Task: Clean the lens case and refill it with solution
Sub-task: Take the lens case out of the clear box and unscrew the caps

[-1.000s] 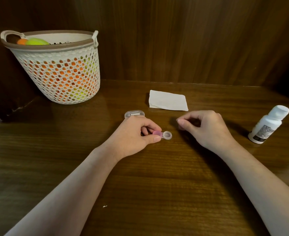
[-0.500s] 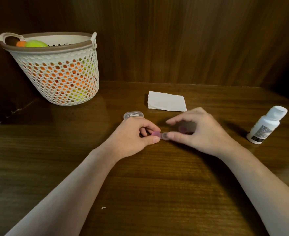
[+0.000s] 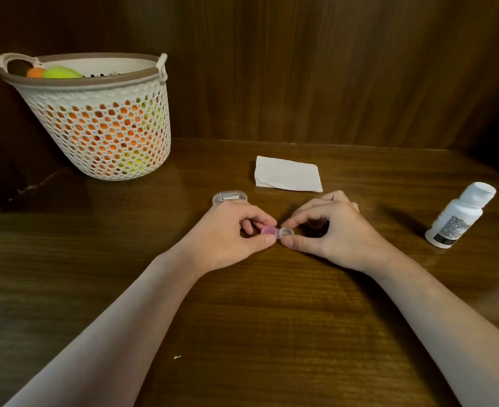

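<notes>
Near the table (image 3: 271, 333) centre, both hands (image 3: 224, 239) (image 3: 333, 233) pinch the lens case (image 3: 276, 232); tissue (image 3: 288, 174) and solution bottle (image 3: 460, 215) look untouched, so wiping and refilling apparently remain.

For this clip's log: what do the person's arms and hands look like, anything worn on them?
Both forearms are bare as far as the picture's lower edge; no sleeve shows. The left hand and right hand carry no glove, and no ring, watch or bracelet can be seen on them or the wrists. The nails in view look short and unpainted.
</notes>
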`<action>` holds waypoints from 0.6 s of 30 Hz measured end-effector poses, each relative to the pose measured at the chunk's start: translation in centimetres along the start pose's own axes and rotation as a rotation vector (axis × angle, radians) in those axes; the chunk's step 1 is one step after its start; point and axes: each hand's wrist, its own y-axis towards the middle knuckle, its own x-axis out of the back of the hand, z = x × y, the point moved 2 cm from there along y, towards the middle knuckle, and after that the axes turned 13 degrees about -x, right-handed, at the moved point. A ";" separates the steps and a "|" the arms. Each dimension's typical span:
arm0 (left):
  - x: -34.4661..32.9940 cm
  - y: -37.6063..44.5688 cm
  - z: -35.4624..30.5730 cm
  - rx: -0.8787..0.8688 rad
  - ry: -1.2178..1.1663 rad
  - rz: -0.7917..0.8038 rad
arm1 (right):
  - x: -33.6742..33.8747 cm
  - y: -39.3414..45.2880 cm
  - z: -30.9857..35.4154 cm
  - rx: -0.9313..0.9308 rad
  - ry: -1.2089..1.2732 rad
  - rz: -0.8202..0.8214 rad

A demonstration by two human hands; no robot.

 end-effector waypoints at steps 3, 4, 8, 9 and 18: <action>0.1 0.0 0.0 -0.023 0.016 0.005 | 0.0 0.0 0.0 -0.012 0.014 0.013; 0.1 0.0 0.0 -0.029 0.026 0.010 | 0.0 0.0 0.0 -0.017 0.021 0.016; 0.1 0.1 0.1 -0.028 0.041 -0.004 | -0.1 0.2 0.0 -0.045 0.036 0.025; 0.0 0.1 0.1 -0.027 0.045 -0.010 | -0.1 0.2 0.0 -0.048 0.038 0.026; -0.6 0.1 0.3 -0.004 0.127 -0.075 | -0.1 0.2 0.2 -0.039 0.073 0.017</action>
